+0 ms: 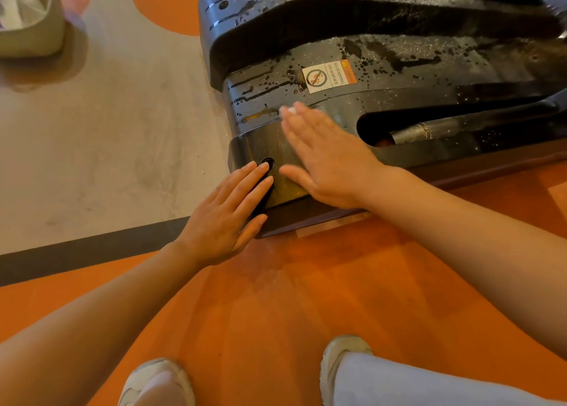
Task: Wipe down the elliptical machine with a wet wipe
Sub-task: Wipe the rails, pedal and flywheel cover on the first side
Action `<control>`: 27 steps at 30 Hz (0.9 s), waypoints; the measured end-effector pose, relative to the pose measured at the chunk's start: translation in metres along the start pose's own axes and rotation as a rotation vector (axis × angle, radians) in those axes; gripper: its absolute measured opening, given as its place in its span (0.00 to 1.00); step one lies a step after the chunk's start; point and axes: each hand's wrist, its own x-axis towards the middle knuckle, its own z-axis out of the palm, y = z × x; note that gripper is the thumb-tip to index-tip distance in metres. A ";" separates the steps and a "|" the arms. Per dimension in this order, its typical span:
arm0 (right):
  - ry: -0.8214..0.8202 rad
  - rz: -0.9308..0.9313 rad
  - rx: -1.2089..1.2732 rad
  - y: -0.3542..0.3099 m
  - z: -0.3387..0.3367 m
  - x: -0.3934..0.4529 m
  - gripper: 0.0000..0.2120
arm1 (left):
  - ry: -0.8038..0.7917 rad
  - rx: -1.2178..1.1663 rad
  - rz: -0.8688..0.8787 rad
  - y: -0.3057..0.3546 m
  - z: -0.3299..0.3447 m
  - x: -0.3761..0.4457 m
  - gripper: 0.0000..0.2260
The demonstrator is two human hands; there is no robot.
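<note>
Step in hand: wiping the rear end cover of the elliptical machine [383, 77], low on the floor.

Right hand [325, 160] lies flat on the cover's black shell, fingers [299, 120] straight and pressed close together. A small white edge shows just past the fingertips, probably the wet wipe [290, 110] trapped under the palm; most of it is hidden.

Left hand [225, 212] rests flat on the cover's corner, fingers straight and slightly spread, tips beside a round bolt hole [267, 162]. It seems to be bracing only.

Surface above carries drips and wet streaks around the warning sticker [329, 76], so the upper housing reads as unfinished.

Next move, as judged: slide the right palm upward across the streaked area, keeping pressure even so the wipe does not slip out.
</note>
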 end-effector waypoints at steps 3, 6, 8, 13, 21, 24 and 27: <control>-0.050 -0.170 -0.068 -0.007 0.005 -0.004 0.40 | -0.004 0.013 0.008 -0.001 -0.001 0.000 0.26; -0.026 -0.142 0.004 0.004 0.001 -0.006 0.36 | -0.005 0.011 0.013 0.000 -0.004 0.001 0.26; 0.045 -0.017 0.041 0.016 -0.001 -0.008 0.34 | -0.010 0.013 0.012 0.002 -0.006 0.001 0.25; 0.138 0.308 0.239 0.045 -0.004 -0.020 0.32 | -0.031 -0.004 -0.020 0.005 -0.011 0.004 0.25; 0.148 -0.137 0.070 0.020 0.017 -0.043 0.30 | -0.043 -0.051 -0.011 0.018 -0.011 0.026 0.26; 0.156 -0.154 0.096 0.026 0.016 -0.041 0.28 | -0.049 -0.073 -0.039 0.022 -0.011 0.033 0.26; 0.202 0.021 0.193 0.039 0.011 -0.037 0.29 | -0.055 -0.117 -0.083 0.026 -0.013 0.038 0.25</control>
